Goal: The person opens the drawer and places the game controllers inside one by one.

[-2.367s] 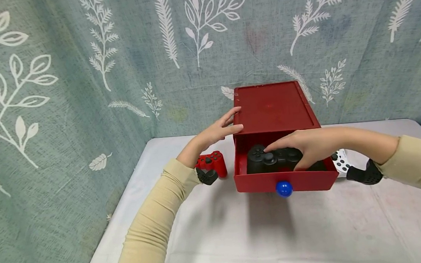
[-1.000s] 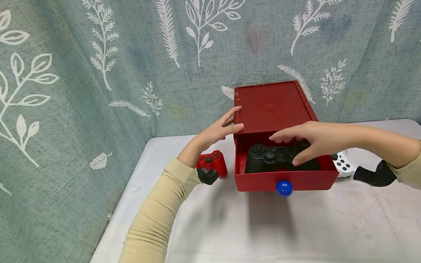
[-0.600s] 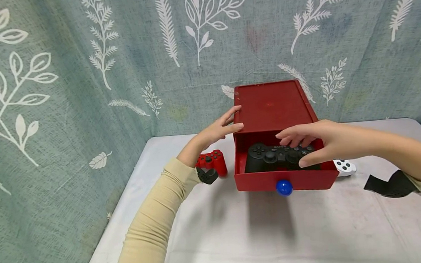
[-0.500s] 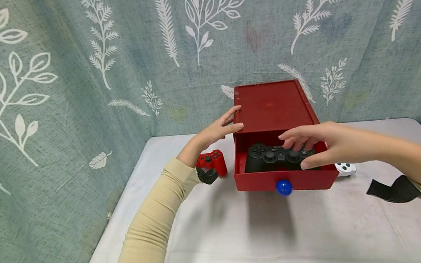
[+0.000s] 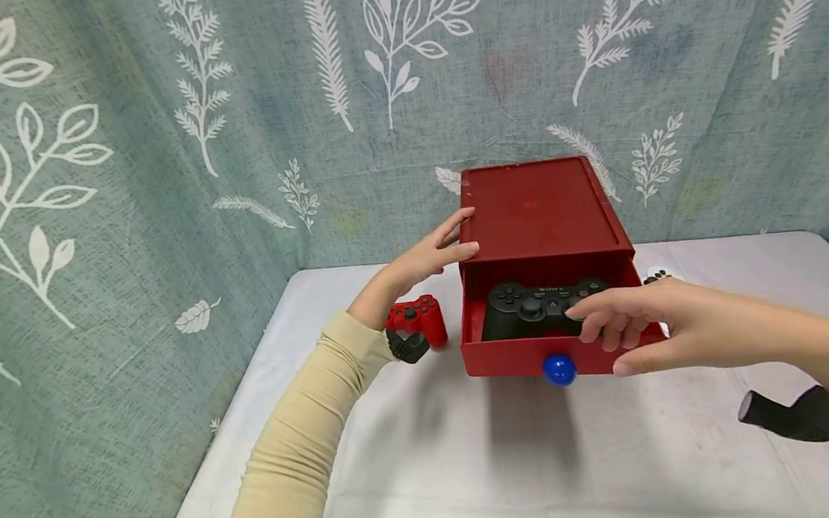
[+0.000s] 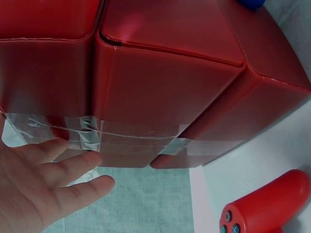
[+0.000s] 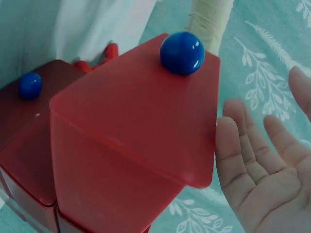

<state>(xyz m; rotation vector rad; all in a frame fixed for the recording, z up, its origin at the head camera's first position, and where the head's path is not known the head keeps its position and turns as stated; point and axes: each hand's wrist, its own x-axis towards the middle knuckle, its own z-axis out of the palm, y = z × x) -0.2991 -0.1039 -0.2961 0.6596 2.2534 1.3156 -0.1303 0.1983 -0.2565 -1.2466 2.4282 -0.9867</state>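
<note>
A red drawer box point(image 5: 539, 207) stands on the table, its top drawer point(image 5: 505, 358) pulled out by a blue knob's side. Inside that drawer lies a black game controller point(image 5: 530, 310), partly covered from view by my right hand point(image 5: 650, 325). That hand hovers before the drawer's right front corner, fingers loosely bent, holding nothing. In the right wrist view, its fingertips appear close beside the drawer; contact is unclear. My left hand point(image 5: 422, 262) rests against the box's upper left edge with extended fingers. The left wrist view shows its fingers spread by the taped side.
A red game controller point(image 5: 420, 320) lies left of the box, partly behind my left wrist. A white controller point(image 5: 660, 274) sits on the right, mostly hidden. The right wrist view shows another drawer's blue knob point(image 7: 30, 86). A leaf-patterned curtain point(image 5: 346, 158) hangs behind the table.
My right hand has come off the black controller, left the drawer and moved right and toward me. The controller stays in the drawer. My left hand has kept its place.
</note>
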